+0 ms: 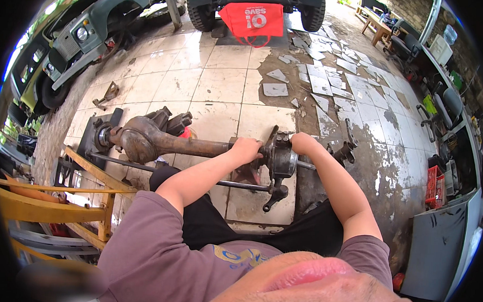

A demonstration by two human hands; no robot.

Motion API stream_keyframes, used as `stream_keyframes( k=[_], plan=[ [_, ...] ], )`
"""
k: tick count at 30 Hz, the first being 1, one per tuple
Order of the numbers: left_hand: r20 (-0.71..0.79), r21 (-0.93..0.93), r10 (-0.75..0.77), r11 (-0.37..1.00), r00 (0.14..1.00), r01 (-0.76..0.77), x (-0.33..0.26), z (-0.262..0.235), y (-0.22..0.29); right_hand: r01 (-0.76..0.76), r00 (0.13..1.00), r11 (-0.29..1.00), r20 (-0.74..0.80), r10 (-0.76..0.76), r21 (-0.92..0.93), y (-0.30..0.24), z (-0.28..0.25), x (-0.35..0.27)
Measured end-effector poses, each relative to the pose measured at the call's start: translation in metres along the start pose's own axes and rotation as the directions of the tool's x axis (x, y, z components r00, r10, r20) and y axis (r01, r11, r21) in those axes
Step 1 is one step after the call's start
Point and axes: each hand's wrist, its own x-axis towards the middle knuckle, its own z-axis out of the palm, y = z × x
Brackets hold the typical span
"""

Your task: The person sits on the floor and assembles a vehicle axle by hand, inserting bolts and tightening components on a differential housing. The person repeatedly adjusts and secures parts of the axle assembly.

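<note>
A rusty vehicle axle with a bulging differential housing lies across the floor before me. My left hand is closed over the right end of the axle tube, beside the round metal steering knuckle. At that knuckle's upper right edge is my right hand, its fingers curled and partly hidden; what they grip I cannot make out. A long steel rod runs along the near side of the axle to an arm joint below the knuckle.
A yellow metal frame stands at my left. Metal brackets lie farther off on the tiles. Broken tiles cover the floor at far right. A red bag hangs on a vehicle ahead. A red crate sits by the grey cabinet.
</note>
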Motion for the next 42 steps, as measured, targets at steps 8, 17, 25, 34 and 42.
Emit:
stream_keyframes(
  k=[8,17,25,34,42],
  plan=[
    [-0.041,-0.013,0.014,1.000,0.999,-0.014,0.003,0.002,0.005,0.003,1.000,1.000,0.010,-0.003,-0.018,-0.002,-0.007,-0.011],
    [-0.024,-0.014,0.031,0.999,0.999,-0.031,0.007,0.008,0.004,-0.009,1.000,1.000,0.020,0.009,-0.013,0.003,-0.005,-0.013],
    [-0.037,-0.008,0.012,1.000,0.999,-0.012,0.006,-0.003,0.007,0.000,0.999,0.999,-0.034,0.001,0.035,0.008,0.001,-0.008],
    [-0.042,-0.010,0.011,1.000,0.999,-0.012,0.007,0.002,0.004,-0.059,0.998,0.998,-0.009,0.060,0.017,0.003,0.001,-0.007],
    [-0.019,-0.021,0.023,0.999,1.000,-0.023,0.009,-0.003,0.012,-0.069,0.998,0.998,-0.014,0.069,-0.009,0.010,0.008,-0.007]
  ],
)
